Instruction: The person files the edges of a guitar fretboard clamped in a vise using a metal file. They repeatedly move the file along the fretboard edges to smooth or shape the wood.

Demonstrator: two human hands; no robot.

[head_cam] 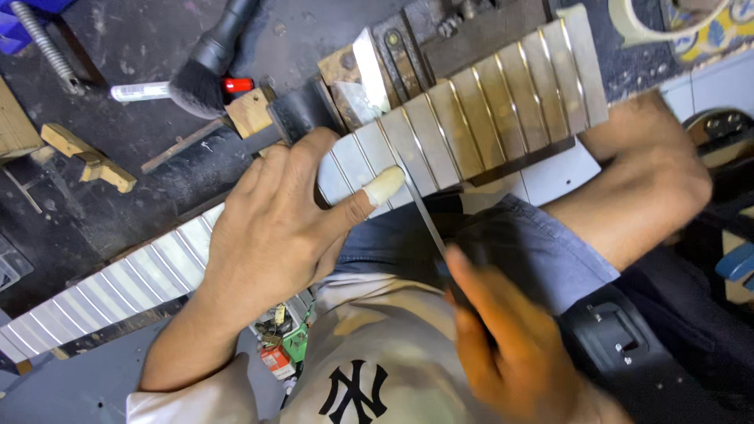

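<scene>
Currently: fret dressing on a guitar neck (pixel 440 126) lying across the tabletop (pixel 157 149).
Left hand (pixel 275 228) clamps the neck, grip closed, taped thumb beside the blade; right hand (pixel 510 345) grips a slim file (pixel 420 208). Next stroke likely demands level pressure.

fretboard (pixel 440 129) looks like smooth pale wood with shiny metal frets, thin file (pixel 420 208) is glossy steel, bench (pixel 157 149) is dull, scuffed and black, brush (pixel 206 67) has soft matt bristles.
</scene>
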